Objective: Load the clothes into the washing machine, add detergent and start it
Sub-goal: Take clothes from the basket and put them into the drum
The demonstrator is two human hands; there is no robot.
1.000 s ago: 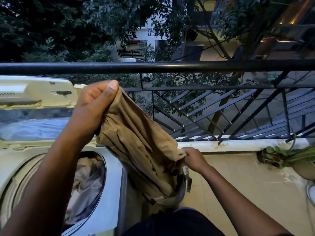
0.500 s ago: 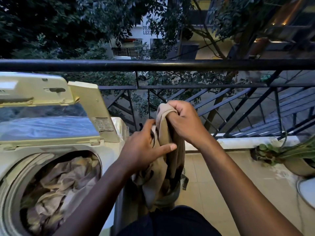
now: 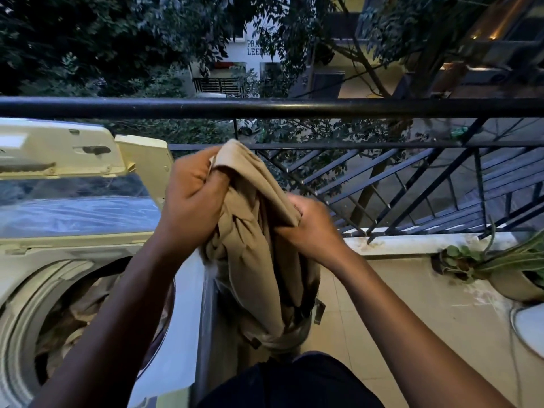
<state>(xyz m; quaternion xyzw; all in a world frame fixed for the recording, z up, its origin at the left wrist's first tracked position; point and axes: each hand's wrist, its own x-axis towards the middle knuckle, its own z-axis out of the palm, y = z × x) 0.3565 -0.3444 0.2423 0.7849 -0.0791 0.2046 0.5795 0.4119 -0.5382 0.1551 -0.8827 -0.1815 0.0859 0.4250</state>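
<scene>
A tan garment point(image 3: 259, 248) hangs bunched between both my hands, just right of the washing machine. My left hand point(image 3: 194, 201) grips its upper end at the top. My right hand point(image 3: 306, 228) grips a fold on its right side, slightly lower. The cloth's lower end trails down toward a container by the machine's side, partly hidden by my body. The top-loading washing machine point(image 3: 182, 334) stands at the left with its lid point(image 3: 59, 151) raised. Crumpled light clothes point(image 3: 79, 316) lie inside the drum, partly covered by my left forearm.
A black balcony railing point(image 3: 294, 107) runs across in front of me, with slanted bars below it. A potted plant point(image 3: 506, 269) sits on the tiled floor at the right by the low ledge. A white object point(image 3: 530, 328) shows at the right edge.
My left hand has risen from beside the cloth to grip its top end. My right hand has dropped from the top to a lower fold on the right. The garment is spread wider.
</scene>
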